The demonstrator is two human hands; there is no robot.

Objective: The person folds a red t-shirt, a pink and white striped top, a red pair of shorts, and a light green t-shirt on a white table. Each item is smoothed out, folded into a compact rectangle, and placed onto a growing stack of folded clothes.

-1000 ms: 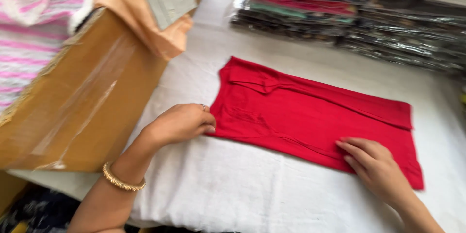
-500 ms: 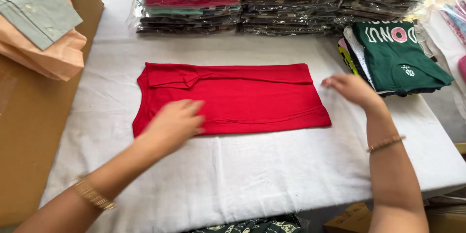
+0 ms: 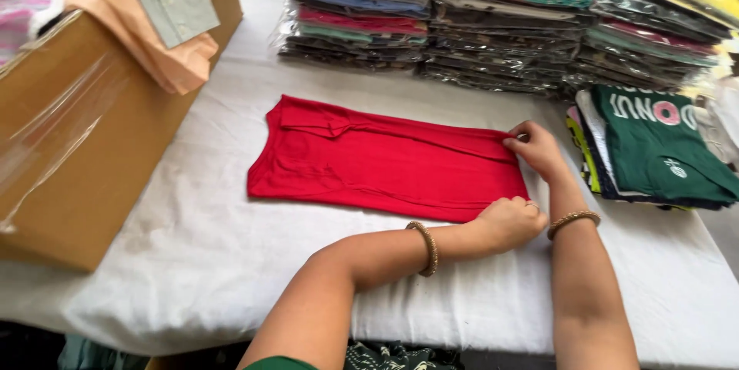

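Head view: red garment (image 3: 385,162) lies flat, folded lengthwise, at table (image 3: 192,262) centre. Left hand (image 3: 509,222) pinches its near corner at 3 o'clock; right hand (image 3: 536,150) pinches the far corner there. Both hands are closed on cloth. Judgement: lift both corners evenly, keep the edge taut, and align it squarely with the 9 o'clock end.

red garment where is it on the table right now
In the head view the folded red garment lies flat mid-table on the white cloth, right of the cardboard box; both hands, left and right, pinch its right end.
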